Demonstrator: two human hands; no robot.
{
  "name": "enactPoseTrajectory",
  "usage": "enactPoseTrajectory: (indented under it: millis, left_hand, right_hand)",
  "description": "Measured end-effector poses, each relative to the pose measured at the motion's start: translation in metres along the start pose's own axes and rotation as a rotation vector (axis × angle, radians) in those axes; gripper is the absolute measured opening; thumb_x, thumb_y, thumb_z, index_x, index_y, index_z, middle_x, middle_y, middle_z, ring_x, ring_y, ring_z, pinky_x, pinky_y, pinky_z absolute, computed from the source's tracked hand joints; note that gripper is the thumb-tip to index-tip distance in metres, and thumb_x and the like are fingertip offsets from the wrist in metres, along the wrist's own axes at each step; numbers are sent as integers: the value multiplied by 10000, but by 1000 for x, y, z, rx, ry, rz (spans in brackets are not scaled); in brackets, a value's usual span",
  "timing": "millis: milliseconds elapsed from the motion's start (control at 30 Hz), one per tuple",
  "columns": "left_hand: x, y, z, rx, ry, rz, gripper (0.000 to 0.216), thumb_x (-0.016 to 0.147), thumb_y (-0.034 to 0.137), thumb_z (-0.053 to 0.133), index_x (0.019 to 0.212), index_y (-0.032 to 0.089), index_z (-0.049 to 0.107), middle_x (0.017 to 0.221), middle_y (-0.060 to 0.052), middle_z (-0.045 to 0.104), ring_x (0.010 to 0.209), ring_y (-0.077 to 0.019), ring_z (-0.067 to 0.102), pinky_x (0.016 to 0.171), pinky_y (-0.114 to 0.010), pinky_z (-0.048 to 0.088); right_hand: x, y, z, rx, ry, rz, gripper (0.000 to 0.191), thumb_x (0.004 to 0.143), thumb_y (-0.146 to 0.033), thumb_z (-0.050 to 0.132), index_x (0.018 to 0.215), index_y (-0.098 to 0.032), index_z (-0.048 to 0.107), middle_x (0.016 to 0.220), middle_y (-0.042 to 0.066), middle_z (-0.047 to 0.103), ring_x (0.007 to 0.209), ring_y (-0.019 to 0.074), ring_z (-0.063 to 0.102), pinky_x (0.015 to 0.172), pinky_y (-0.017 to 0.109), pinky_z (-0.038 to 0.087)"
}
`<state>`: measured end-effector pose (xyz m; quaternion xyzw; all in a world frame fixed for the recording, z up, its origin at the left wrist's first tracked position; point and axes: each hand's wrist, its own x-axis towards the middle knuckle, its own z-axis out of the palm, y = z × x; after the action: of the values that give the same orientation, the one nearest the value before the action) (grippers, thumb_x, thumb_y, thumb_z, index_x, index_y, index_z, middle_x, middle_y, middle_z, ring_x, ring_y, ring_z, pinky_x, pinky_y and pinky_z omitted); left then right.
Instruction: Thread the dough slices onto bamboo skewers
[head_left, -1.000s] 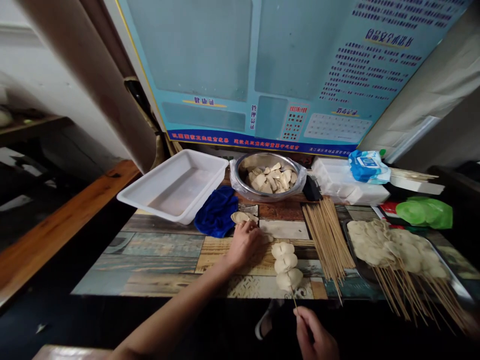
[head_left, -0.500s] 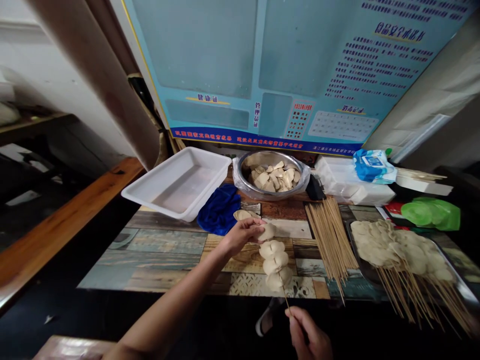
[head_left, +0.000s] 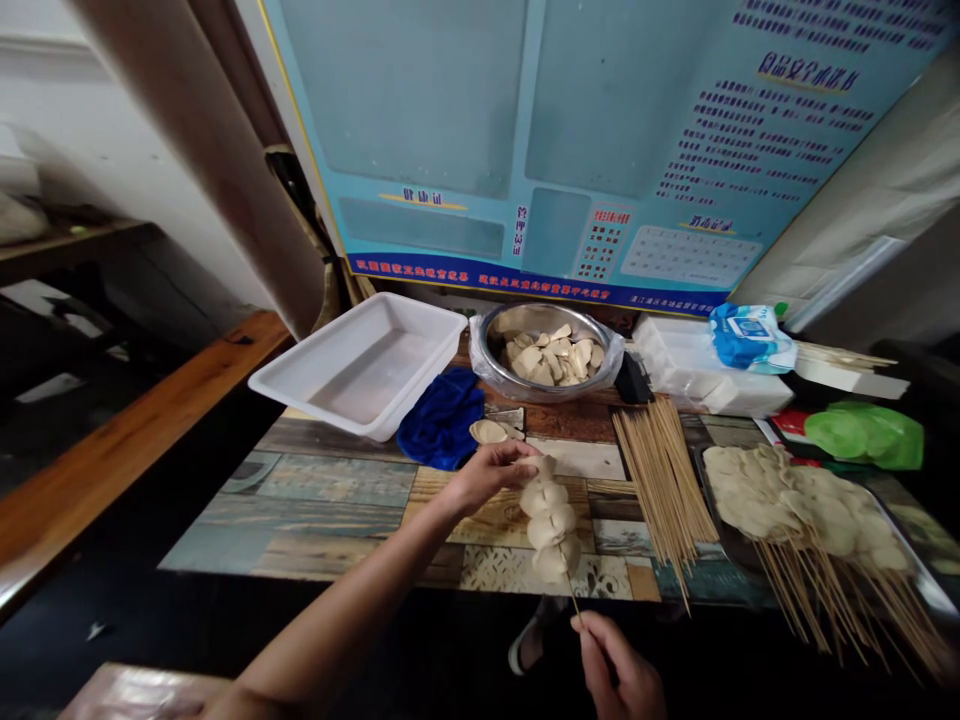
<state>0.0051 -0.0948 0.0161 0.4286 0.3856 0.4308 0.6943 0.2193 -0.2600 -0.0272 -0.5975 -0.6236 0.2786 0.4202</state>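
the right hand (head_left: 621, 665) pinches the bare lower end of a bamboo skewer (head_left: 576, 598), apparently to steady it; three or so pale slices (head_left: 552, 528) sit on it, over the tabletop's near edge. the left hand (head_left: 486, 478), thumb and fingers pressed together, pinches a top slice (head_left: 546, 467) at the tip. room for moving lies left, over the wood-patterned tabletop (head_left: 315, 515); rightward, loose skewers (head_left: 664, 490) limit it.

Left hand (head_left: 489, 474) partly hides top slice (head_left: 545, 467); right hand (head_left: 619, 668) cut by bottom edge; small poster print (head_left: 765, 125) blurred
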Motion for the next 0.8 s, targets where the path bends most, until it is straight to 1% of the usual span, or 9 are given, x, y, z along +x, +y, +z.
enactPoseTrajectory:
  millis: [133,200,300,400,500,633,700,800]
  left_hand:
    - [-1,2,3,-117,52,-94,360,534,290,817,810,113,668,663,-6,609,562,-84,521,547,-207,378]
    - [-2,3,6,-186,47,-130,355,508,272,829,780,109,670,635,2,597,544,-73,509,528,-195,355]
    - [-3,2,8,-228,13,-136,339,498,253,834,758,108,672,616,6,591,533,-66,502,516,-188,332]
    - [-4,2,9,-210,10,-106,329,511,258,829,762,113,671,618,7,591,533,-65,496,518,-189,324]
    - [-4,1,7,-143,16,-44,326,550,285,812,789,113,673,641,1,596,555,-71,498,543,-197,334]
    - [-5,1,5,2,16,72,316,614,314,773,841,114,679,675,-2,594,579,-74,485,561,-204,333]
    - [-5,1,4,61,27,101,319,633,321,759,862,113,679,669,3,581,579,-76,477,559,-207,332]
    - [-5,2,3,101,38,109,337,641,322,752,892,109,676,645,7,568,573,-81,475,552,-211,336]
  right_hand:
    - [-2,13,0,-31,15,-43,381,872,-523,476,871,-228,717,818,41,760,748,184,723,718,216,574]
    - [-2,20,1,-34,20,-77,359,878,-500,485,893,-224,715,848,45,759,774,187,721,738,227,572]
    - [-1,27,5,-48,32,-115,338,900,-453,478,927,-206,707,886,62,753,810,192,715,752,244,568]
    - [0,28,11,-70,51,-161,324,924,-398,454,959,-183,693,911,83,746,834,197,710,759,259,566]
    - [4,25,13,-119,61,-225,301,938,-333,441,978,-155,680,921,103,742,844,199,710,757,259,569]
    - [10,21,8,-246,7,-376,265,931,-246,453,977,-111,675,896,123,746,817,190,721,740,221,571]
    - [14,15,6,-291,2,-436,271,932,-231,449,961,-90,678,875,135,748,796,188,725,734,203,569]
    - [20,2,7,-301,45,-431,310,944,-242,419,925,-80,683,840,145,747,766,190,729,708,198,569]
